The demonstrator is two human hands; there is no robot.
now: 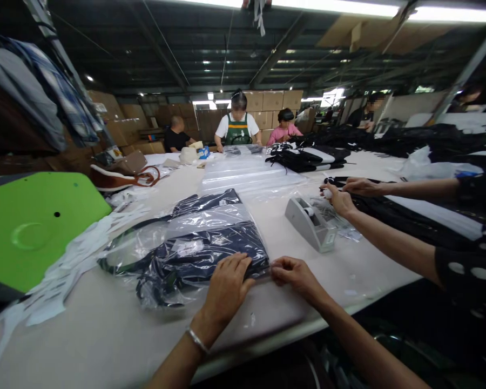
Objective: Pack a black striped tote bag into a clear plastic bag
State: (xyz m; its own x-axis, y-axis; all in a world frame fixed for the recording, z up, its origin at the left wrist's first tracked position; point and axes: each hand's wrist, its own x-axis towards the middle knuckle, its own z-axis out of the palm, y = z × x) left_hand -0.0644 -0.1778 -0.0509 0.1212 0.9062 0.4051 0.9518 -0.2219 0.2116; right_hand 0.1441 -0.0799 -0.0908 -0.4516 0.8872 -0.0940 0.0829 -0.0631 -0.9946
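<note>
A dark folded garment with straps lies inside a clear plastic bag (210, 243) on the table in front of me. My left hand (229, 278) rests flat on the bag's near right part, fingers stretched out. At the bag's right corner, my right hand (294, 275) has its fingertips pinched together on the plastic edge. A pale label (188, 247) shows through the film. Just beyond my right hand stands a grey tape dispenser (311, 224).
To the right, a co-worker's hands (344, 199) hold a small white thing over black garments (413, 210). Clear plastic bags (243, 175) lie flat farther back. A green machine (40, 227) and white paper strips (75, 265) occupy the left. Several people sit or stand across the table.
</note>
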